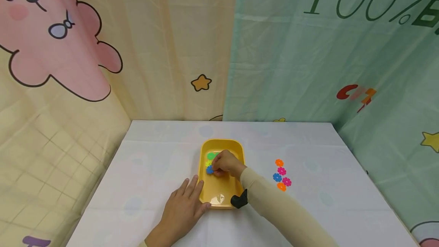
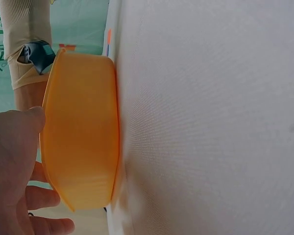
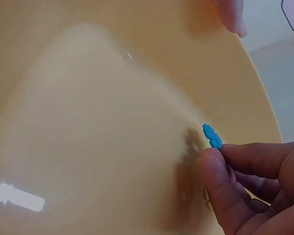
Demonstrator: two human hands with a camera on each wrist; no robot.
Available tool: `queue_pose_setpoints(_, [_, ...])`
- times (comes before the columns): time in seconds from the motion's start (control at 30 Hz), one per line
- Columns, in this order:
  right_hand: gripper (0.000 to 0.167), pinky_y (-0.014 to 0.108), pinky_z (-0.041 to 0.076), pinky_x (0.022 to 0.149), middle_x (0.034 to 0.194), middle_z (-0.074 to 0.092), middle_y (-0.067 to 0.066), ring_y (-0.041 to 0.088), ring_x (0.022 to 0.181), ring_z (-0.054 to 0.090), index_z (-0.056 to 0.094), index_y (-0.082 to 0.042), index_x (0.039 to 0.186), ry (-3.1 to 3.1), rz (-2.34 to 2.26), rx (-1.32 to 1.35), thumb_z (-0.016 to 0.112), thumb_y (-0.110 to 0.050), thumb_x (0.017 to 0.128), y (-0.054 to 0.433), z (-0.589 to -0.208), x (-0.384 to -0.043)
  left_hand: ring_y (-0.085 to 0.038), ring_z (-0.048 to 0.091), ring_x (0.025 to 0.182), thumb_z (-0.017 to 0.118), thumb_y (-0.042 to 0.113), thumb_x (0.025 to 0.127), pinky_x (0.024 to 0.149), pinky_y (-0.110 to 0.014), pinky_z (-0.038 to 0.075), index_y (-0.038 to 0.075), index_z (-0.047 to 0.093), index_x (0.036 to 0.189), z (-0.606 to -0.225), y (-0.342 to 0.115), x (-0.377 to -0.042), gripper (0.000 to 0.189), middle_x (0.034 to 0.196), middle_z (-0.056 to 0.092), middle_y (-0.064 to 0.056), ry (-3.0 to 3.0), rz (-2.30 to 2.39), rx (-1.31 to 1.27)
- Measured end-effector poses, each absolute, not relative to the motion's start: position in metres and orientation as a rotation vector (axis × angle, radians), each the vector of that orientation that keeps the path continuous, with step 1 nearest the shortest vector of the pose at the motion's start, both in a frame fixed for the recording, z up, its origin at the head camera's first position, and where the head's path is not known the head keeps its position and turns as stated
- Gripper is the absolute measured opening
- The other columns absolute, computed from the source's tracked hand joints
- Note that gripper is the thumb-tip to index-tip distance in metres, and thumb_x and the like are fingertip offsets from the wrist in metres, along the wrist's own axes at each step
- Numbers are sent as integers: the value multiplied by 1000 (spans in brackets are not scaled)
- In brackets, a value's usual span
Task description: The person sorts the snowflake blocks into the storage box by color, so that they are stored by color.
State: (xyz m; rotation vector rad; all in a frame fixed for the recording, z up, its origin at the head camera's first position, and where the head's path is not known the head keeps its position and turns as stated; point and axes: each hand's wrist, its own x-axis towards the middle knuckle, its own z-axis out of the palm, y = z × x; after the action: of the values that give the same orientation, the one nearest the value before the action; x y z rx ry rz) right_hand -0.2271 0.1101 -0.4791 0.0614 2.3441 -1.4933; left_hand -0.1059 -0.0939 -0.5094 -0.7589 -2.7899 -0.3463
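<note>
A yellow tray (image 1: 219, 195) lies on the table. My right hand (image 1: 227, 164) reaches into it and pinches a small blue notched disc (image 3: 212, 136) between thumb and finger, low over the tray floor. Beside those fingertips in the head view lie a green disc (image 1: 210, 156) and a yellow disc (image 1: 208, 162), partly covered by the hand. My left hand (image 1: 183, 207) is at the tray's near left side, fingers extended. In the left wrist view its thumb touches the tray rim (image 2: 48, 103).
Right of the tray, several loose notched discs lie in a short column: orange (image 1: 279, 162), pink (image 1: 281, 171) and blue (image 1: 277, 177) among them. A black wrist device (image 1: 239, 199) overlaps the tray's near right corner. Printed curtains (image 1: 178, 48) hang behind the white table (image 1: 164, 148).
</note>
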Motion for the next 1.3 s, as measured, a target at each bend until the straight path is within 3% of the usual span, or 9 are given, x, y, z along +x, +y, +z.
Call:
queue_pose_setpoints(0.23, [4,31,61,61,71,68,11,16,56,66,69,6,85,2369,-1444,64,71,8,88,104,-480,-229,-41,49,138,48,64,100,97,-54,51,10,56,147,-509,-93,-105,72,156,47,-13,-2795,-353,-753])
queue_pose_setpoints(0.47, [1,32,61,60,70,66,9,18,58,67,72,10,89,2402,-1411,41,71,9,88,102,-482,-229,-40,49,138,48,65,99,97,-54,51,11,56,146,-509,-93,-105,73,156,48,-12,-2794,-339,-755])
queue_pose_setpoints(0.73, [6,32,59,56,67,68,12,21,56,65,73,6,78,2479,-1334,-27,72,8,84,104,-476,-230,-40,50,138,48,66,99,97,-54,51,10,56,146,-509,-93,-106,73,155,49,-12,-2792,-322,-752])
queue_pose_setpoints(1.0, [6,31,58,55,67,68,13,19,54,63,76,3,87,2516,-1269,-44,70,2,88,113,-466,-231,-40,49,139,47,66,100,98,-54,51,10,55,147,-507,-93,-106,73,156,47,-12,-2807,-330,-745])
queue_pose_setpoints(1.3, [9,32,55,50,66,68,18,27,54,66,76,2,90,2532,-1118,-191,67,1,91,111,-470,-222,-40,45,142,45,68,99,101,-56,49,11,53,149,-506,-93,-106,75,159,44,-11,-2867,-344,-727])
